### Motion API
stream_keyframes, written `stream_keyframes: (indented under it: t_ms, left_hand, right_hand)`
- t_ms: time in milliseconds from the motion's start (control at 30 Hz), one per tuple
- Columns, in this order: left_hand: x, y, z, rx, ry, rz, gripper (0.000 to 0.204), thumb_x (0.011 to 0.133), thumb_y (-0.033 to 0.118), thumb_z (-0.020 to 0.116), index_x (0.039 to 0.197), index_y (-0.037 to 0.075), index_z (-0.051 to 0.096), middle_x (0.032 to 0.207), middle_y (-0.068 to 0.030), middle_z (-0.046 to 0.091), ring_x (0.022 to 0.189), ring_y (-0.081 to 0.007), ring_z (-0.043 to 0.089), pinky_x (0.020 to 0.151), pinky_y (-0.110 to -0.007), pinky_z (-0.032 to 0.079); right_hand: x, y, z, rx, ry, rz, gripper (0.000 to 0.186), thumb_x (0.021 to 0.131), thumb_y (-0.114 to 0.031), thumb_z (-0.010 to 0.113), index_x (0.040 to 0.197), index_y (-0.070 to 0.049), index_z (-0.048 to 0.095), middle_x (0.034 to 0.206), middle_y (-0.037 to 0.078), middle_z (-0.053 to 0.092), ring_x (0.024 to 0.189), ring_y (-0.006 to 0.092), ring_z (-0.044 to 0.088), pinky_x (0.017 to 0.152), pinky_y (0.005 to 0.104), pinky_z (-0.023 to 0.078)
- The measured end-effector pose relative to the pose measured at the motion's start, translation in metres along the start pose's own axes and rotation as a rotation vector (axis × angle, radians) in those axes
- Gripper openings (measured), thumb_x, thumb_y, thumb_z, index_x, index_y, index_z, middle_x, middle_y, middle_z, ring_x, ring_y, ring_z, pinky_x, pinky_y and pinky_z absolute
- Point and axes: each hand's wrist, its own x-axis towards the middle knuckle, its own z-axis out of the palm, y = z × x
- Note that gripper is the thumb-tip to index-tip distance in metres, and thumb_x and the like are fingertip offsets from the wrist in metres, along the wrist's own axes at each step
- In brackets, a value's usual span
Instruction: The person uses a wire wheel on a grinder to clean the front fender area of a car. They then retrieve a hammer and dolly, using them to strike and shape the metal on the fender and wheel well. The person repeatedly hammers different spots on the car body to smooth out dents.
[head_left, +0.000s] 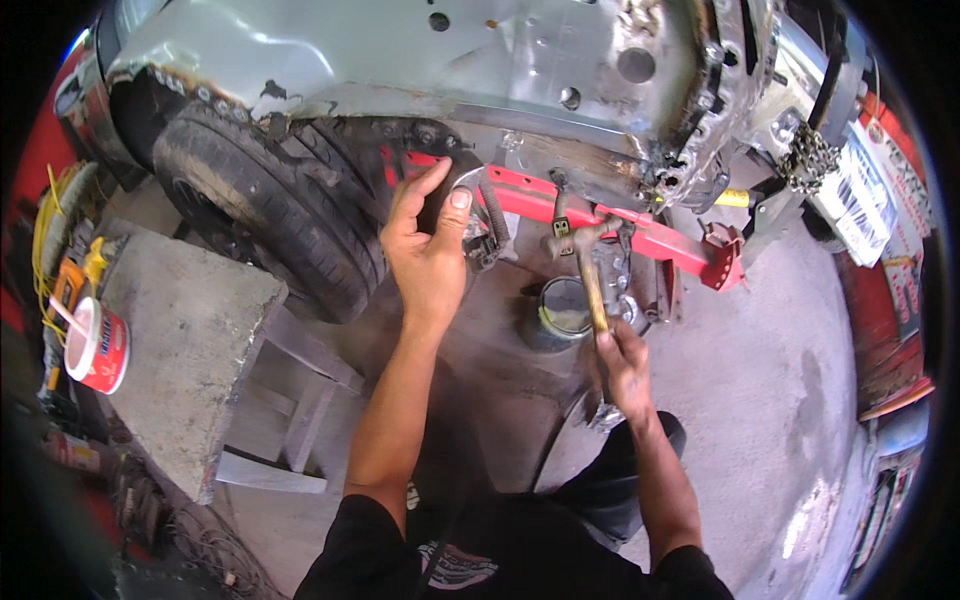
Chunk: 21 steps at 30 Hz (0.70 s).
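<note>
In my right hand (626,368) is a hammer (594,285) with a wooden handle. My fingers wrap the lower handle, and the metal head points away from me, in front of a red metal beam. My left hand (428,250) is raised below the edge of a grey sheet-metal vehicle body (390,55). Between its thumb and fingers is a dark metal piece (452,188) with a bright curved edge; its exact kind is unclear. The hammer head and this piece are apart. Rust and rough, ragged edges mark the body's lower border.
A tyre (255,210) stands left of my left hand. Under the body runs the red beam (530,192), with a dark bucket (560,318) below the hammer. A worn bench (190,330) at the left carries a red-and-white tub (98,350). A chain (808,158) hangs at the right.
</note>
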Motion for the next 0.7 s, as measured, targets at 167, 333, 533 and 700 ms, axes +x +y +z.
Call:
stream_keyframes:
  t_ms: [167,333,533,700]
  left_hand:
    - [0.027,0.013,-0.008,0.555,-0.074,0.373,0.033,0.087,0.011,0.078,0.119,0.004,0.073,0.12,-0.0136,0.065,0.112,-0.0276,0.059,0.096,-0.038,0.047]
    - [0.029,0.015,0.007,0.77,-0.115,0.418,0.035,0.087,0.019,0.079,0.119,0.004,0.074,0.12,-0.0159,0.063,0.113,-0.0317,0.056,0.097,-0.042,0.045]
    - [0.026,0.021,0.021,0.949,-0.107,0.504,0.037,0.087,0.021,0.079,0.117,0.0,0.074,0.114,-0.0175,0.061,0.109,-0.0345,0.057,0.094,-0.044,0.046]
    - [0.023,0.024,0.029,0.994,-0.084,0.486,0.035,0.087,0.021,0.079,0.114,-0.001,0.075,0.111,-0.0175,0.061,0.107,-0.0335,0.057,0.093,-0.042,0.046]
  right_hand:
    - [0.05,-0.015,0.0,0.142,-0.039,0.069,0.047,0.109,-0.042,0.047,0.121,0.0,0.062,0.07,0.004,0.056,0.048,0.0102,0.048,0.042,0.0257,0.037]
    - [0.094,-0.02,0.014,0.478,-0.146,0.06,0.04,0.108,-0.039,0.049,0.117,-0.003,0.063,0.067,0.004,0.054,0.043,0.0105,0.044,0.039,0.0256,0.035]
    - [0.103,-0.024,0.029,0.587,-0.188,0.041,0.044,0.107,-0.044,0.049,0.12,-0.004,0.063,0.064,0.003,0.052,0.042,0.0104,0.041,0.039,0.0261,0.033]
    - [0.102,-0.021,0.031,0.504,-0.337,0.048,0.05,0.107,-0.049,0.047,0.122,-0.004,0.063,0.065,0.002,0.049,0.044,0.0105,0.041,0.041,0.0269,0.032]
